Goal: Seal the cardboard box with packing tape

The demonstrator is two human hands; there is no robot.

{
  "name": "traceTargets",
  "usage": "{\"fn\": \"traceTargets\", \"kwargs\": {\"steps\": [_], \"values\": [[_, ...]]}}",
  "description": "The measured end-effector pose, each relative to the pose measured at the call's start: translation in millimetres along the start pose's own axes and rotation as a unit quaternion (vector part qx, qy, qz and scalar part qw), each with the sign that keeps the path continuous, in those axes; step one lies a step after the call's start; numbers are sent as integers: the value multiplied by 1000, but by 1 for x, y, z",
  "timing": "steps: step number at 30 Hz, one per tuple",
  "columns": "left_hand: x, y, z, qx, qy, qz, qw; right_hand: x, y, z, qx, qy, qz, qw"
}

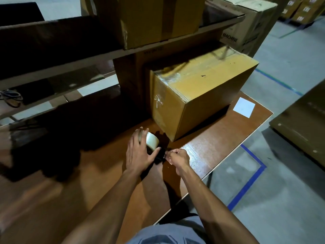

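The roll of packing tape [152, 140] is clasped by the left hand [139, 152], fingers wrapped over its far side and thumb stretched under its near edge, just above the table [219, 145]. Just right of that grip, the right hand [177, 158] is pinched shut on what appears to be the tape's free end; the strip itself is too clear and small to be made out. Beyond both hands and slightly rightward, the cardboard box [202, 95] is seen resting on the table, clear tape already shining along its top seam and down its near end face. Farther right of the box a white label [244, 107] lies flat. The end is probably being peeled: the roll should be held steady while the tab is drawn out straight, so the film is neither split nor folded onto itself.
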State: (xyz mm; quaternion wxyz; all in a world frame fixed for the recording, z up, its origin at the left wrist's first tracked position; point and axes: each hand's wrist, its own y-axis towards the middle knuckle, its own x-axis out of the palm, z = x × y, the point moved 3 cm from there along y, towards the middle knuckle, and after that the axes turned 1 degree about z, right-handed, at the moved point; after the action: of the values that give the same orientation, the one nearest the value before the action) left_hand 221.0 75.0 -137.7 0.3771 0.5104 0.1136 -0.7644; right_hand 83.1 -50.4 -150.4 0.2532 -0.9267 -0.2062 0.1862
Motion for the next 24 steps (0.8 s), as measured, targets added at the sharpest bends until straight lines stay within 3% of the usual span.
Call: {"fn": "traceTargets", "kwargs": {"steps": [16, 24], "values": [[-10, 18, -10, -34, -127, -58, 990, -1, 2, 11, 39, 125, -67, 989], [-15, 66, -7, 31, -92, -175, 980, 8, 1, 17, 45, 228, -40, 972]]}}
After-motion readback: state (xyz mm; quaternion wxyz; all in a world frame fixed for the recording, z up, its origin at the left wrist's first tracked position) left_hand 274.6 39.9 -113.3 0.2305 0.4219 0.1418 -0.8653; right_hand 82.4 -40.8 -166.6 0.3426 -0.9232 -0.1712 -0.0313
